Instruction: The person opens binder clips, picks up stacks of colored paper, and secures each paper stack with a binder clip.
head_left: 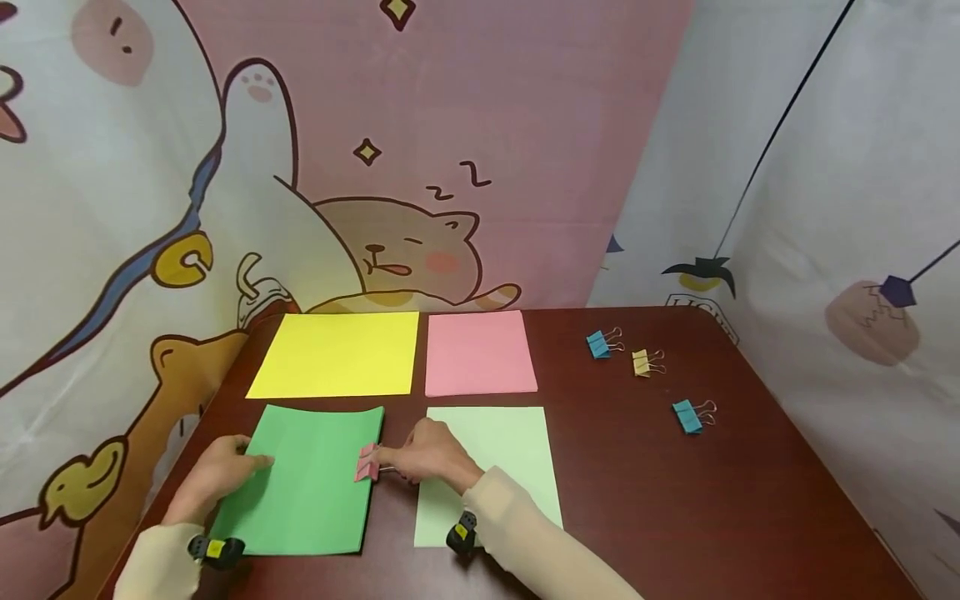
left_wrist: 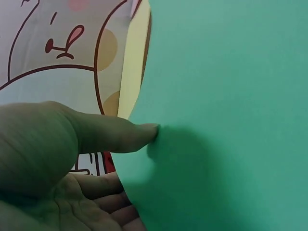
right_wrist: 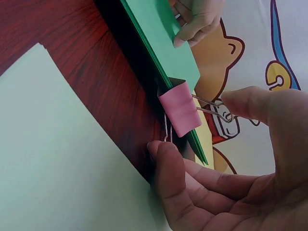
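Note:
A stack of green paper (head_left: 307,492) lies at the left front of the table, its edges lifted a little. My left hand (head_left: 219,473) pinches its left edge, thumb (left_wrist: 134,137) on top and fingers underneath. On the stack's right edge sits a pink binder clip (right_wrist: 179,108), with the sheets between its jaws. My right hand (head_left: 435,452) holds this clip by its wire handles, thumb at one handle and fingertips (right_wrist: 166,151) at the other. Under the right wrist lies pale green paper (head_left: 498,450).
Yellow paper (head_left: 337,354) and pink paper (head_left: 480,354) lie behind in a row. To the right on the brown table (head_left: 622,500) are two blue binder clips, one farther back (head_left: 599,344) and one nearer (head_left: 687,417), and a yellow clip (head_left: 641,363). A patterned cloth (head_left: 540,150) hangs behind.

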Tool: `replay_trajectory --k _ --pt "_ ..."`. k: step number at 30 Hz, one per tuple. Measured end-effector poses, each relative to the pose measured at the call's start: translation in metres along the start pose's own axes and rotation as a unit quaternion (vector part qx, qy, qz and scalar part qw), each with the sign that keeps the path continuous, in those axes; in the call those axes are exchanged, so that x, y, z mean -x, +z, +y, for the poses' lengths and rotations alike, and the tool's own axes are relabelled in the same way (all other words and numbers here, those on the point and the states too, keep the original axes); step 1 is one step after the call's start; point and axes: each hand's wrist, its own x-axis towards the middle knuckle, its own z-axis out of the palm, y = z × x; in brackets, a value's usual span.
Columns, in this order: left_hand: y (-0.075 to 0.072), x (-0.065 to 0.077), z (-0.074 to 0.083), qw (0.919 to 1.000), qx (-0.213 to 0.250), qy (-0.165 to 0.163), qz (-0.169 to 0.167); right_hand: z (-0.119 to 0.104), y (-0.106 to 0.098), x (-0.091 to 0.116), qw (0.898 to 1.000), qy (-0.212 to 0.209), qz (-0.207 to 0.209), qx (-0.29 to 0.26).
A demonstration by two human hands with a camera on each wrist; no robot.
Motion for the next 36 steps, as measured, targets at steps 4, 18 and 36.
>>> replay_trajectory --k 4,18,36 --pt "0.001 0.004 0.002 0.9993 -0.031 -0.003 0.023 -0.001 0.001 0.000 1.000 -0.007 -0.006 0.006" --pt "0.003 0.012 0.011 0.9927 -0.098 -0.041 0.056 -0.001 -0.001 0.003 0.999 -0.027 -0.026 0.003" --pt "0.001 0.012 0.019 0.9932 -0.067 -0.002 0.095 0.019 -0.040 0.015 0.996 -0.087 -0.031 -0.016"
